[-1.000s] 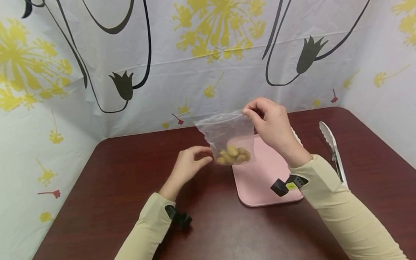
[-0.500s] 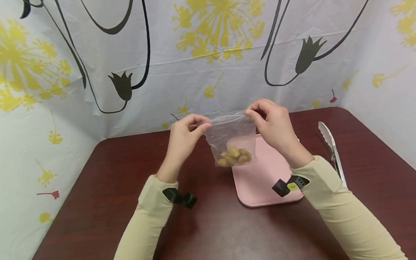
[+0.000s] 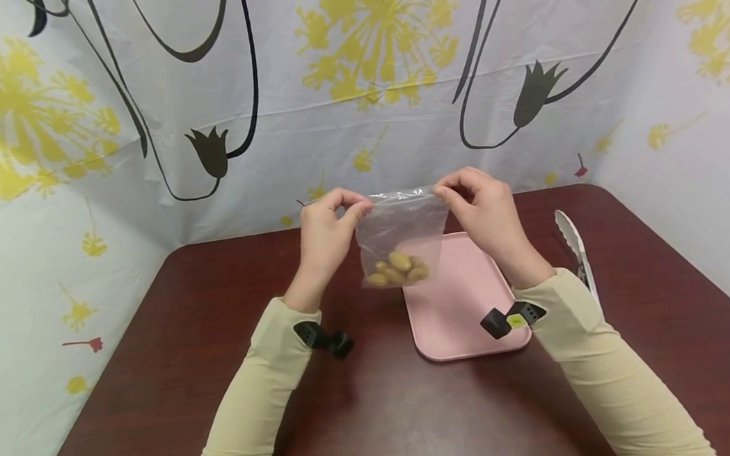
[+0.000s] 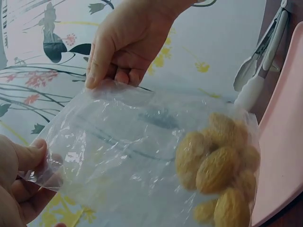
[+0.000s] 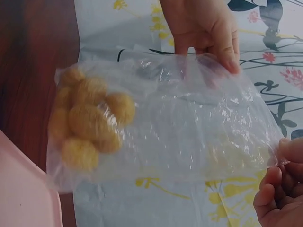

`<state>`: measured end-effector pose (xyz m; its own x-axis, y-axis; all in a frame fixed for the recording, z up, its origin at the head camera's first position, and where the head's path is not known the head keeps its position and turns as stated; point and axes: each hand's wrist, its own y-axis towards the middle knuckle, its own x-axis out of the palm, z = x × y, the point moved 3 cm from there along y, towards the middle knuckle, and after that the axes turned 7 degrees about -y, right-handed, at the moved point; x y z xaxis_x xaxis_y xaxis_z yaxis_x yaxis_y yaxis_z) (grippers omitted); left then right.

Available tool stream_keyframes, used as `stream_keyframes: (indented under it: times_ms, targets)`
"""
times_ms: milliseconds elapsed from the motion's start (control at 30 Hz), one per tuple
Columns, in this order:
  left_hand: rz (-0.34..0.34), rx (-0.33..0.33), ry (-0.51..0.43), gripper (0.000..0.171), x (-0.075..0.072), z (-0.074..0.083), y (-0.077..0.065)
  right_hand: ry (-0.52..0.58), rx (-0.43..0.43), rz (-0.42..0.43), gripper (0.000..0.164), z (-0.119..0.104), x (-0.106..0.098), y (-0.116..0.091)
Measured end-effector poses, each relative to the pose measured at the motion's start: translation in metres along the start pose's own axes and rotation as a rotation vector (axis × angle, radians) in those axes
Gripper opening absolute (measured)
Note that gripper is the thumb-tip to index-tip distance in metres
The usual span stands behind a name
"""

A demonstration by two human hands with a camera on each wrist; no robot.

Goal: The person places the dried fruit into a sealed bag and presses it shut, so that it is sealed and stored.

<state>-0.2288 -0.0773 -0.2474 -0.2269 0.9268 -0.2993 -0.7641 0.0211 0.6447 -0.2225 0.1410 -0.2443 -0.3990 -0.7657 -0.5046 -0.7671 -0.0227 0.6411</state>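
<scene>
A clear plastic zip bag [image 3: 399, 222] hangs upright above the table, its top edge stretched between both hands. Several small yellow-brown oval pieces [image 4: 218, 163], wrinkled like olives or dried fruit, lie at its bottom; their exact kind I cannot tell. My left hand [image 3: 328, 234] pinches the top left corner between thumb and fingers. At the top right corner, my right hand [image 3: 486, 210] pinches the plastic likewise. In the right wrist view the pieces [image 5: 92, 118] bunch at the bag's lower end, and both hands grip the opposite end.
Behind and below the bag, a pink tray [image 3: 465, 319] lies on the dark red-brown table [image 3: 161, 380]. Tongs [image 3: 576, 250] with pale tips rest right of the tray, partly hidden by the right forearm. A flower-patterned sheet [image 3: 281, 86] hangs behind the table.
My left hand rose from beside the bag's lower left corner and took hold of its top left corner. The bag's top is now drawn taut, and the bag has shifted slightly left.
</scene>
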Motion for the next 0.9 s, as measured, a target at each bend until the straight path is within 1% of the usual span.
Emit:
stream_keyframes:
  times_ms: [133, 233, 367, 500, 600, 667, 767, 833, 900]
  targets:
    - [0.032, 0.025, -0.011, 0.013, -0.001, 0.003, 0.002, 0.012, 0.035, -0.053, 0.017, 0.007, 0.0, -0.001]
    - [0.06, 0.026, -0.02, 0.012, -0.003, 0.005, 0.004, -0.004, 0.084, -0.121, 0.023, 0.015, 0.0, -0.004]
    - [0.094, 0.016, -0.039, 0.011, -0.004, 0.007, 0.006, -0.049, 0.125, -0.258, 0.024, 0.031, 0.005, -0.009]
    - [0.131, 0.007, -0.078, 0.009, -0.004, 0.009, 0.008, -0.127, 0.109, -0.412, 0.019, 0.051, 0.016, -0.017]
    - [0.158, 0.005, -0.097, 0.01, -0.004, 0.011, 0.008, -0.162, 0.09, -0.499, 0.018, 0.063, 0.024, -0.024]
    - [0.174, 0.007, -0.102, 0.012, -0.004, 0.012, 0.009, -0.153, 0.082, -0.544, 0.019, 0.067, 0.028, -0.029]
    - [0.199, 0.011, -0.108, 0.014, -0.004, 0.014, 0.009, -0.087, 0.086, -0.605, 0.02, 0.07, 0.034, -0.036]
    - [0.216, 0.014, -0.113, 0.014, -0.004, 0.015, 0.01, -0.038, 0.087, -0.632, 0.02, 0.07, 0.039, -0.039]
    - [0.229, 0.018, -0.118, 0.014, -0.003, 0.017, 0.01, 0.001, 0.089, -0.637, 0.018, 0.068, 0.043, -0.041]
